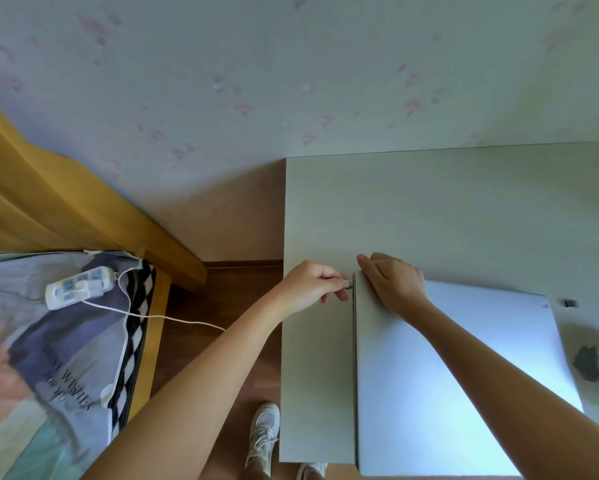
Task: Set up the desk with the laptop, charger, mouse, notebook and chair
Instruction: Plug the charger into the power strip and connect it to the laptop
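**Plugging the charger into the closed laptop**

Nearest the camera, two bare forearms are stretched out over the desk (319, 209); the closed laptop (464, 375) is laid flat on it, its left edge set in from the desk's left side. The left hand (308, 285) is pinched shut on the small white plug (347, 283), held right at the laptop's far left corner; whether the plug is already seated cannot be told from this view. The right hand (395, 282) is pressed flat on the lid, fingers loosely spread, holding nothing. The white cable (173, 318) is run back across the gap to a charger (90, 289) in the power strip (79, 285) on the bed (66, 358).

The plug should be kept level with the port and pushed straight in; the lid should be held down so the laptop is not slid rightward; slack should be left in the cable so it is not pulled taut across the gap.
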Tool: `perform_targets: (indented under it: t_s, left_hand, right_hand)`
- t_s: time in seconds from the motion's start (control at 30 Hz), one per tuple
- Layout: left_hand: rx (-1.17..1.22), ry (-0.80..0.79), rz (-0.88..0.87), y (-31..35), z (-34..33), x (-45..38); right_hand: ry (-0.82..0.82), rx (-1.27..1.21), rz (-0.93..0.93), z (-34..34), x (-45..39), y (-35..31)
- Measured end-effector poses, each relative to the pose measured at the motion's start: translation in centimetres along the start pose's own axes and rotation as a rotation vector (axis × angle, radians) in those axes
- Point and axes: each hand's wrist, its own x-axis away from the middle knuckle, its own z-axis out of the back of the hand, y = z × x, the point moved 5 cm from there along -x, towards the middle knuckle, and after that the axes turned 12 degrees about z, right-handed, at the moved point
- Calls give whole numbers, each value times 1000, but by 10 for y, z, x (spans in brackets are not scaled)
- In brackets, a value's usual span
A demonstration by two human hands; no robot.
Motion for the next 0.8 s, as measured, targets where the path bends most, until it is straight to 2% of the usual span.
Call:
perform_targets:
  t_s: [0.23, 0.43, 0.8]
  left_hand:
    - [40, 7, -27, -1, -1, -1]
    - [-80, -5, -22, 1, 1, -2]
    - [-140, 35, 35, -5, -5, -12]
  right_hand:
    - [1, -26, -5, 2, 3, -4]
    - [-11, 0, -27, -3, 3, -5]
    - [-1, 75, 13, -11, 1, -11]
